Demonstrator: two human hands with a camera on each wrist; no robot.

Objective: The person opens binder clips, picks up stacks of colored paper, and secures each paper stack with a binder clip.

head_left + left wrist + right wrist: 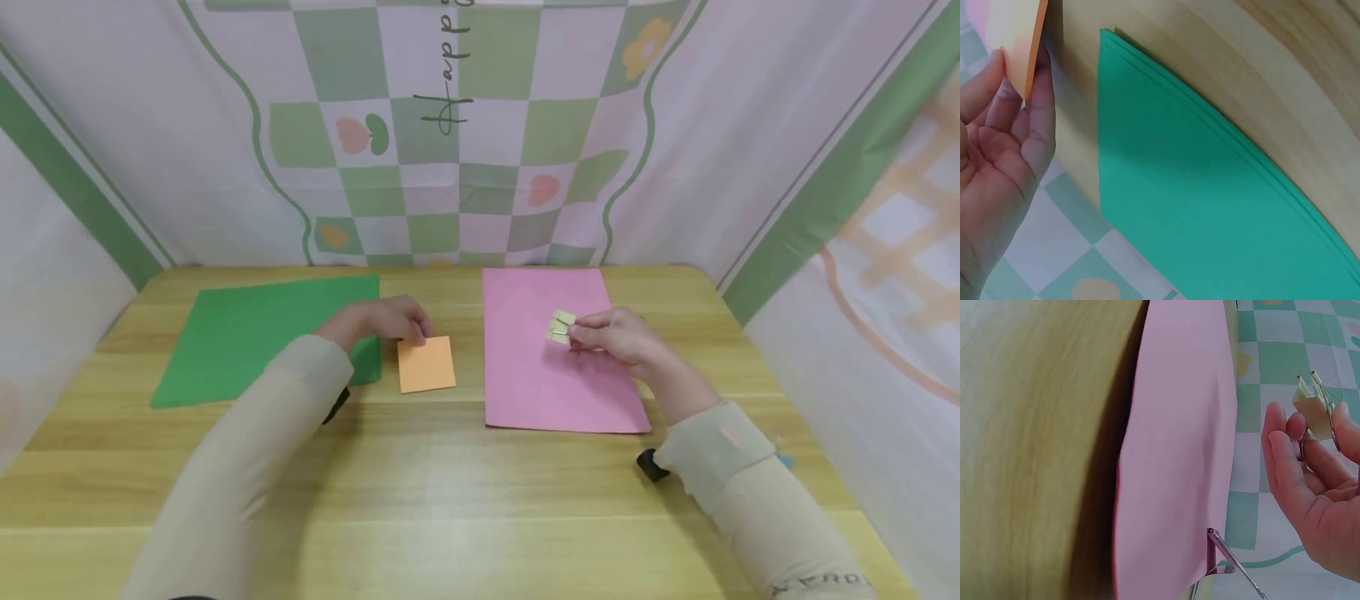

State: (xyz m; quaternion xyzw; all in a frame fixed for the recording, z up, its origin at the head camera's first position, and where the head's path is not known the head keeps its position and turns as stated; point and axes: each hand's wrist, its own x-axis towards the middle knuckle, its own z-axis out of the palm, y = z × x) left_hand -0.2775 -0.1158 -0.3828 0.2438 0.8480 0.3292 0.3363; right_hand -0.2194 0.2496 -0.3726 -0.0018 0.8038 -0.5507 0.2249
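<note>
My left hand (401, 318) pinches the far edge of a square orange pad of paper notes (427, 365), between the green and pink sheets. In the left wrist view the thumb lies on one face of the pad (1016, 37) and the fingers are behind it. Over the pink paper (555, 392), my right hand (617, 335) holds a pale yellow binder clip (560, 327) at its fingertips. Its wire handles show in the right wrist view, where the clip (1315, 415) sits between thumb and fingers. Another binder clip (1211, 559) grips the pink paper's edge.
Green paper (262, 342), stacked in layers, lies on the left of the wooden table (420, 500), beneath the left forearm. A checkered curtain (465, 167) hangs along the table's back edge, with more fabric at both sides. A black strap piece (652, 465) shows by the right cuff.
</note>
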